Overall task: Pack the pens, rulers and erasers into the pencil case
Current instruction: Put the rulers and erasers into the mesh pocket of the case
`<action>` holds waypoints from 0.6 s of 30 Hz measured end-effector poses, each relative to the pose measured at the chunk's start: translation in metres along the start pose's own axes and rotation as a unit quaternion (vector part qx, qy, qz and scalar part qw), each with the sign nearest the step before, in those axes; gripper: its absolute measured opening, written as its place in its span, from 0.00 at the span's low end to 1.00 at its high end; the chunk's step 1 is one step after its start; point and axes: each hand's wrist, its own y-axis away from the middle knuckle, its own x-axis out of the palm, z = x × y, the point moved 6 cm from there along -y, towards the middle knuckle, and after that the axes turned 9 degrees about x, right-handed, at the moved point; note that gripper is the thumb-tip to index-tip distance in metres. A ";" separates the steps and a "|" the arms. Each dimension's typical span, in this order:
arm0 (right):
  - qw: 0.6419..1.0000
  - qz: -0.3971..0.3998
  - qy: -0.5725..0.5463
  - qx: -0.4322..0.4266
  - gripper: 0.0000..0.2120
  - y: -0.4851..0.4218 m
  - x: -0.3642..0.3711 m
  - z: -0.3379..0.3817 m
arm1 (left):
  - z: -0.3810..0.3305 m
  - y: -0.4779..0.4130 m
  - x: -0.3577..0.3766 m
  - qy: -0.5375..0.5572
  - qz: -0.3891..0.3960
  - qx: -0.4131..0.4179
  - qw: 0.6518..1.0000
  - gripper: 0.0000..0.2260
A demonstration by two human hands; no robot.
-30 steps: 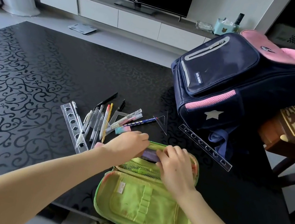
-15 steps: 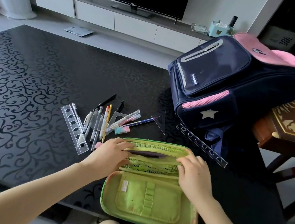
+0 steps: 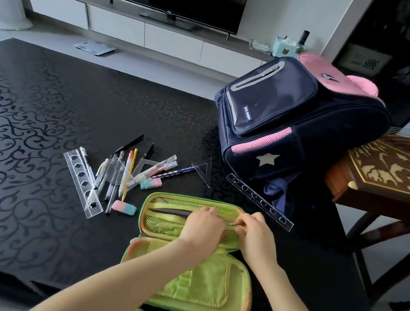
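Pinching the zip pull (image 3: 232, 223) of the case (image 3: 200, 297) with the right grip (image 3: 255, 235), thumb and finger closed on it. Pressing the left grip (image 3: 203, 227) onto the mesh pocket (image 3: 161, 223) just left of that pull, fingers curled under; cannot tell whether clasping any fabric. Working over the case, opened flat on the bench (image 3: 39, 126) beneath both grips, with a dark pen (image 3: 169, 210) in the pocket left of the left grip. Leaving untouched, farther left of that grip and off the case, an eraser (image 3: 124, 207), a loose heap of pens (image 3: 124, 174), a second eraser (image 3: 151, 183) and a clear ruler (image 3: 83, 183). Leaving another ruler (image 3: 258, 202) just beyond the right grip, a set square (image 3: 203, 173) beyond both, and a backpack (image 3: 299, 125) well behind.
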 end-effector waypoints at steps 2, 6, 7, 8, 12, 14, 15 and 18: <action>0.999 0.000 -0.035 0.020 0.08 -0.004 -0.001 -0.005 | -0.009 -0.011 0.007 0.019 -0.002 -0.031 0.999 0.09; 0.989 0.018 -0.141 0.036 0.09 -0.006 -0.004 -0.010 | -0.022 -0.024 0.007 0.052 0.003 -0.063 0.997 0.10; 0.981 0.021 -0.188 0.041 0.12 -0.005 -0.005 -0.011 | -0.023 -0.026 0.005 0.063 0.009 -0.068 0.996 0.10; 0.972 0.019 -0.229 0.043 0.14 -0.003 -0.007 -0.012 | -0.023 -0.028 0.004 0.072 0.017 -0.067 0.995 0.10; 0.936 -0.001 -0.346 0.060 0.16 0.013 -0.009 -0.022 | -0.024 -0.028 -0.001 0.099 0.027 -0.045 0.994 0.10; 0.908 0.002 -0.411 0.083 0.20 0.021 -0.008 -0.029 | -0.026 -0.025 -0.001 0.106 0.030 -0.031 0.993 0.09; 0.889 0.014 -0.447 0.100 0.22 0.023 -0.007 -0.032 | -0.027 -0.022 0.000 0.104 0.028 -0.020 0.994 0.10; 0.848 0.093 -0.504 0.135 0.19 0.025 -0.009 -0.032 | -0.029 -0.016 -0.001 0.075 0.015 0.005 0.997 0.13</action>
